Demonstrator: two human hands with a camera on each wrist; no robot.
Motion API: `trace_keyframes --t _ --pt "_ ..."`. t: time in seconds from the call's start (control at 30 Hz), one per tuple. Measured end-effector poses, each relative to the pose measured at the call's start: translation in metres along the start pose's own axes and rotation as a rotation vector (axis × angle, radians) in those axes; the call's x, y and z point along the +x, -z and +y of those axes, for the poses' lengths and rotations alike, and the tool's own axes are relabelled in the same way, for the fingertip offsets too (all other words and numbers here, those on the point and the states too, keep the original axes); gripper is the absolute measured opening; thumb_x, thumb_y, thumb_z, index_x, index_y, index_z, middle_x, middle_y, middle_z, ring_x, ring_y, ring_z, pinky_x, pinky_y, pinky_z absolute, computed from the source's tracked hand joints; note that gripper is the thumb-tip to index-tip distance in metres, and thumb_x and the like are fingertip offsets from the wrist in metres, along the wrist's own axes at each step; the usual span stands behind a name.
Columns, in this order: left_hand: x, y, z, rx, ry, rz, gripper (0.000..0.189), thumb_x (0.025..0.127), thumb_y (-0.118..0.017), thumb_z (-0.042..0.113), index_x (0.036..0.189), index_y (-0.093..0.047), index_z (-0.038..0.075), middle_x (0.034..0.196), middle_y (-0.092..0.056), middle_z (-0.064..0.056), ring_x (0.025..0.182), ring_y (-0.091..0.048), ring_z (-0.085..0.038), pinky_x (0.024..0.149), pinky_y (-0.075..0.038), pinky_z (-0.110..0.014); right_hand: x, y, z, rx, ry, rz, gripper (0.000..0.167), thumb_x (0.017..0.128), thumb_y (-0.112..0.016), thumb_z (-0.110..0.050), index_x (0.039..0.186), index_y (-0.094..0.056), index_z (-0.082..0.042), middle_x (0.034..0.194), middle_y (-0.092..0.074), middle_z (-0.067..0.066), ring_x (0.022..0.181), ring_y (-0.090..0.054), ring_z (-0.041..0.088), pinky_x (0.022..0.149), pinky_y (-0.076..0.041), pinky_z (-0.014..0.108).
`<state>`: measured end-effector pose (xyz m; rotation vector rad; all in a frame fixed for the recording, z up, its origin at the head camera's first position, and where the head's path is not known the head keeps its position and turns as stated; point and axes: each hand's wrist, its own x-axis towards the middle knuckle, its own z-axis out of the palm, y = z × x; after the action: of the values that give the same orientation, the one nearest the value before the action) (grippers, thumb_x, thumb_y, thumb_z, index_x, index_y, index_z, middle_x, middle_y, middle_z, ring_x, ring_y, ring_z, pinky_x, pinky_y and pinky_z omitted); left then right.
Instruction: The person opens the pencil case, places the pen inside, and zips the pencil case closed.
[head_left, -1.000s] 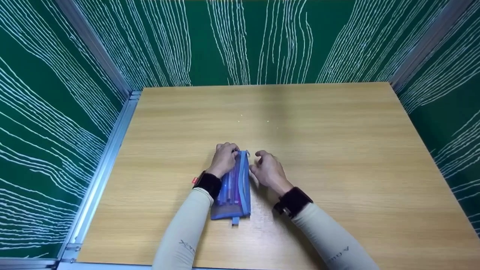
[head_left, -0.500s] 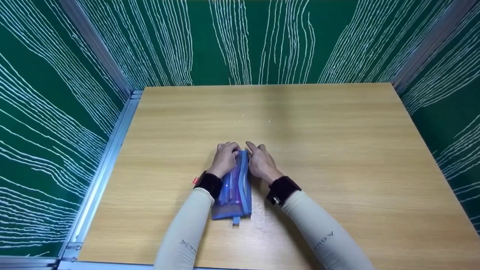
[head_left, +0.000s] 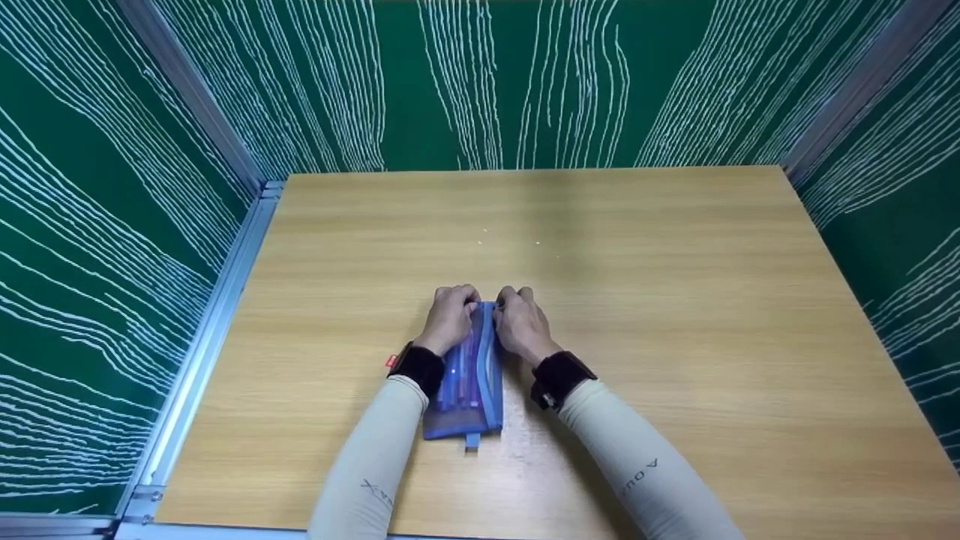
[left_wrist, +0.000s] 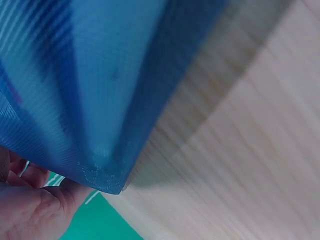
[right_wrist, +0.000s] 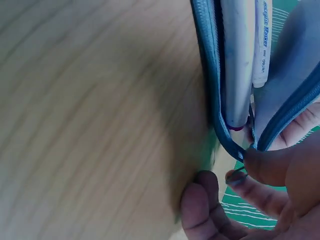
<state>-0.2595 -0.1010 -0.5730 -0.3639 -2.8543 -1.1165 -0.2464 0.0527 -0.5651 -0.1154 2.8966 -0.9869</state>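
Note:
A blue mesh pencil case point(head_left: 491, 397) lies lengthwise on the table, its zipper side facing right. In the right wrist view the zipper point(right_wrist: 212, 65) gapes open, and white markers point(right_wrist: 237, 60) show inside; one is printed "Acrylic Marker". My left hand point(head_left: 448, 319) grips the far left corner of the case; the left wrist view shows the thumb and fingers at that corner point(left_wrist: 110, 182). At the far right end, my right hand point(head_left: 523, 324) pinches the small zipper pull point(right_wrist: 235, 176) between thumb and forefinger, the other fingers curled beside the case.
The wooden table point(head_left: 675, 300) has a few tiny pale specks point(head_left: 538, 243) beyond the hands. Green panels point(head_left: 510, 90) with white wavy lines stand on the left, far and right sides, framed by metal posts point(head_left: 195, 97). A small red tag point(head_left: 391, 361) shows by the left wrist.
My right hand has come in from the right to the far end of the pencil case, and its fingers have closed on the zipper pull. The left hand and case stay put.

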Motion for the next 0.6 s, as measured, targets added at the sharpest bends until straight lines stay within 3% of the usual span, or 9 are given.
trace_keyframes --t 0.17,0.4,0.6 --pt "-0.0007 0.0005 0.0003 0.031 -0.022 -0.008 0.011 0.095 -0.066 0.003 0.096 -0.077 0.002 0.093 -0.071 -0.015 0.106 -0.059 -0.040 0.102 -0.043 -0.048 0.0000 0.0001 0.0015 0.028 0.011 0.039 0.007 0.098 -0.067 -0.011 0.094 -0.062 -0.007 0.093 -0.067 0.013 0.090 -0.065 0.033 0.080 -0.052 0.047" --pt "0.0014 -0.0025 0.0007 0.034 -0.026 0.020 0.010 0.095 -0.068 0.006 0.089 -0.074 0.002 0.087 -0.069 -0.014 0.102 -0.060 -0.040 0.098 -0.044 -0.047 -0.0030 0.0014 0.0022 0.014 0.040 0.078 0.007 0.093 -0.069 -0.008 0.088 -0.064 -0.007 0.086 -0.071 0.013 0.082 -0.069 0.033 0.074 -0.054 0.047" --pt "0.0013 -0.0047 0.0017 0.058 -0.016 0.035 0.010 0.095 -0.067 0.007 0.090 -0.073 0.002 0.091 -0.070 -0.016 0.107 -0.059 -0.042 0.096 -0.046 -0.050 -0.0063 0.0006 0.0056 -0.012 0.094 0.103 0.010 0.091 -0.072 -0.007 0.081 -0.068 -0.008 0.082 -0.072 0.010 0.077 -0.069 0.031 0.069 -0.054 0.046"
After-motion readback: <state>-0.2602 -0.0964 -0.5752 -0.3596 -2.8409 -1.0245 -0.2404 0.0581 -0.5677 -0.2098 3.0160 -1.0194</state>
